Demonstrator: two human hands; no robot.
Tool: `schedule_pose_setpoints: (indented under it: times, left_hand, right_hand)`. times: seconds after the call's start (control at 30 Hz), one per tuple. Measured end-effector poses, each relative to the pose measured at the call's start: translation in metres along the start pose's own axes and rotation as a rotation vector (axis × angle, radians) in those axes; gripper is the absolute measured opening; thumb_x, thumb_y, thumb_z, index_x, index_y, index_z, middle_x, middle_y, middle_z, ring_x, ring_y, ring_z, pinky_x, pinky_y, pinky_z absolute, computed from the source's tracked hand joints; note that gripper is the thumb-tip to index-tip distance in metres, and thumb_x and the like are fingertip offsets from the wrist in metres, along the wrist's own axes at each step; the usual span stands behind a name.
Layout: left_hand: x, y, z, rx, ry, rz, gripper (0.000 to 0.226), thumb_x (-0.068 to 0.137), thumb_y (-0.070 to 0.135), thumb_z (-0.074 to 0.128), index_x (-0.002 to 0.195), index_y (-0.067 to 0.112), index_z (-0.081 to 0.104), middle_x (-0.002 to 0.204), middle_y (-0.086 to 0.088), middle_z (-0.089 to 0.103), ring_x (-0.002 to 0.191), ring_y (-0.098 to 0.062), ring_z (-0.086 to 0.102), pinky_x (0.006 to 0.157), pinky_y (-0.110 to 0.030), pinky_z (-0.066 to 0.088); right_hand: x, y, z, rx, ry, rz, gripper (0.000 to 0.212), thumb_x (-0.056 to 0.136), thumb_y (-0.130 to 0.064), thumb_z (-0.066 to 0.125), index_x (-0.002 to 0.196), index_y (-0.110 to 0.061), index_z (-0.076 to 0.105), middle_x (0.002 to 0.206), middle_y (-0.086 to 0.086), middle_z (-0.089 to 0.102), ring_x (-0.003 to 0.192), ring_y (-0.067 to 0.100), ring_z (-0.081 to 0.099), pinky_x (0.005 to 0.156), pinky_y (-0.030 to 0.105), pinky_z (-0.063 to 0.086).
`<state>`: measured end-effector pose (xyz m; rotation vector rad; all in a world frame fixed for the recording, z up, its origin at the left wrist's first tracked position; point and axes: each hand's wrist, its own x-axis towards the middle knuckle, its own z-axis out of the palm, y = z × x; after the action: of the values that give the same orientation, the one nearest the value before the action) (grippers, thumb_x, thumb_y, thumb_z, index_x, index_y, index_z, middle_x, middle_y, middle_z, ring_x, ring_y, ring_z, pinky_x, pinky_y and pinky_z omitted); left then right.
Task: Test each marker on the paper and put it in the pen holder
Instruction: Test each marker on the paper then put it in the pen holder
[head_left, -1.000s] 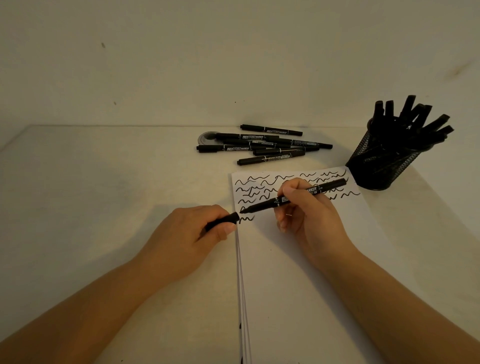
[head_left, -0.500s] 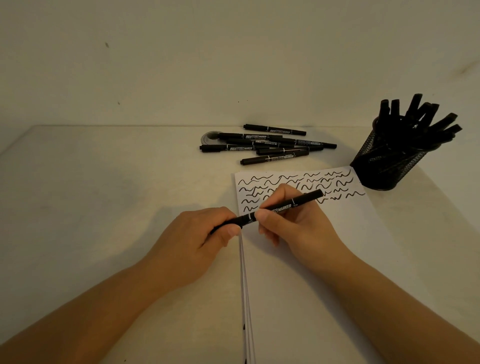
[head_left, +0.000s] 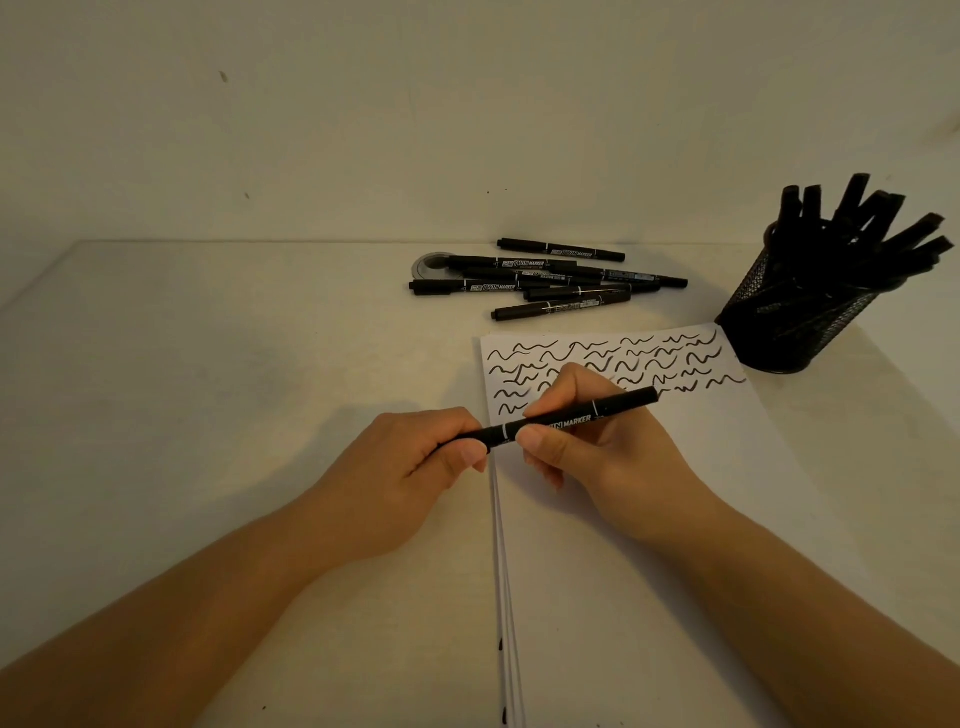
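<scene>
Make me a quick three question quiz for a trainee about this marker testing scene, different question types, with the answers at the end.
1. True or false: the pen holder stands empty.
2. Multiple choice: the marker in hand is gripped by A) the left hand alone, B) the right hand alone, C) both hands.
3. Fill in: the loose markers lie on the table beyond the ____ edge of the paper.

Key: 1 false, it holds many markers. 2 C. 3 far.
</scene>
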<state>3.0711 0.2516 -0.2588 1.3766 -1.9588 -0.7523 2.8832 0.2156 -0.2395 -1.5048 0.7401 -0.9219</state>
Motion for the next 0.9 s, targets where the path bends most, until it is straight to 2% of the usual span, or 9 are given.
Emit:
schedule_pose_setpoints:
  times: [0.2,0.3,0.37,0.43,0.5,0.6,0.67,0.8,0.9]
  left_hand:
    - [0.002,-0.001,-0.003,-0.065,-0.036,-0.037,0.022,0.084,0.047,0.039,0.070,0.040,0.055,0.057,0.014,0.050,0.050,-0.005,0.043,0.049,-0.013,0.030]
    - [0.003,0.004,-0.001,-0.072,0.015,-0.050,0.021,0.087,0.038,0.039,0.076,0.041,0.057,0.059,0.014,0.052,0.053,-0.005,0.044,0.052,-0.018,0.033]
    - [0.004,0.008,0.001,-0.100,0.086,-0.069,0.018,0.089,0.034,0.041,0.083,0.038,0.058,0.060,0.014,0.054,0.055,-0.006,0.044,0.053,-0.022,0.035]
    - [0.007,0.010,0.002,-0.106,0.170,-0.107,0.019,0.094,0.027,0.045,0.083,0.038,0.056,0.061,0.014,0.057,0.055,-0.008,0.046,0.054,-0.025,0.038]
    - [0.010,0.013,0.000,-0.080,0.231,-0.140,0.021,0.092,0.024,0.047,0.078,0.037,0.054,0.060,0.015,0.059,0.054,-0.009,0.048,0.053,-0.022,0.039]
    - [0.020,0.025,-0.004,-0.012,0.242,-0.147,0.021,0.090,0.028,0.049,0.072,0.038,0.051,0.058,0.017,0.059,0.050,-0.004,0.047,0.049,-0.016,0.036]
    - [0.029,0.039,-0.006,0.063,0.237,-0.112,0.019,0.089,0.031,0.049,0.071,0.038,0.051,0.056,0.016,0.058,0.050,-0.004,0.049,0.050,-0.018,0.038]
    - [0.047,0.070,-0.008,0.236,0.220,0.044,0.012,0.088,0.035,0.049,0.090,0.028,0.059,0.069,0.011,0.063,0.065,-0.010,0.058,0.061,-0.032,0.047]
    - [0.058,0.083,-0.007,0.262,0.257,0.134,0.011,0.086,0.039,0.051,0.089,0.028,0.053,0.071,0.008,0.065,0.065,-0.010,0.058,0.059,-0.032,0.047]
  right_hand:
    - [-0.001,-0.001,0.001,0.021,0.005,0.015,0.018,0.080,0.002,0.062,0.073,-0.014,0.056,0.058,-0.003,0.058,0.052,0.008,0.054,0.046,0.023,0.045]
    - [0.001,-0.003,0.002,-0.024,0.059,0.022,0.015,0.079,-0.002,0.065,0.077,-0.015,0.058,0.058,-0.007,0.060,0.051,0.003,0.054,0.047,0.016,0.042]
    - [0.004,-0.002,0.000,-0.085,0.202,0.046,0.018,0.078,-0.012,0.069,0.088,-0.021,0.058,0.069,-0.007,0.063,0.056,0.004,0.056,0.054,0.017,0.045]
    - [0.007,-0.004,-0.009,-0.196,0.445,0.066,0.032,0.076,-0.027,0.070,0.102,-0.033,0.051,0.089,-0.009,0.061,0.065,0.006,0.056,0.060,0.019,0.048]
    - [0.007,-0.012,-0.018,-0.498,0.565,-0.108,0.040,0.078,-0.031,0.068,0.111,-0.039,0.046,0.097,-0.015,0.054,0.064,0.003,0.051,0.057,0.013,0.044]
    - [0.004,-0.021,-0.023,-1.070,0.364,-0.521,0.026,0.080,-0.021,0.070,0.105,-0.022,0.064,0.098,-0.002,0.060,0.066,0.001,0.050,0.052,0.014,0.042]
    - [0.002,-0.025,-0.022,-1.243,0.281,-0.666,0.020,0.076,-0.013,0.073,0.095,-0.012,0.069,0.089,0.005,0.065,0.071,0.017,0.060,0.046,0.026,0.048]
    - [0.004,-0.037,-0.031,-1.376,0.271,-0.734,0.019,0.073,-0.005,0.075,0.091,-0.007,0.069,0.080,0.008,0.066,0.066,0.024,0.061,0.044,0.032,0.049]
    - [0.007,-0.046,-0.045,-1.401,0.269,-0.720,0.014,0.075,-0.010,0.074,0.088,-0.008,0.070,0.074,0.005,0.065,0.062,0.021,0.060,0.042,0.030,0.047]
